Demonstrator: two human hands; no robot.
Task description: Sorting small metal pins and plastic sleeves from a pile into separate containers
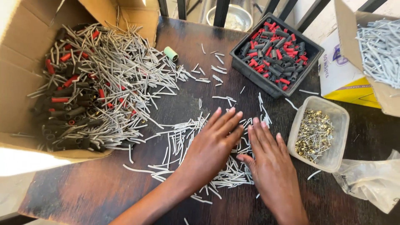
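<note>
1. Nearest the camera: left hand (212, 143) and right hand (268, 160), both flat, palms down, fingers lightly spread – gripping nothing, pressed onto loose grey tube pieces (183, 137) strewn over dark wooden table (83, 187).
2. Hands side by side, thumbs nearly touching.
3. Grey pieces under and around both palms, trailing left toward tipped cardboard box (25, 83) spilling more grey tubes plus black and red sleeves (71, 104).
4. Just right of right hand – clear plastic tub (333, 121) with brass-headed pins (313, 134).
5. Far side: black tray (239, 62) of red and black sleeves, small green roll (171, 53).
6. Top right: open carton (346, 62) of grey tubes; clear bag (371, 179) at lower right.
</note>
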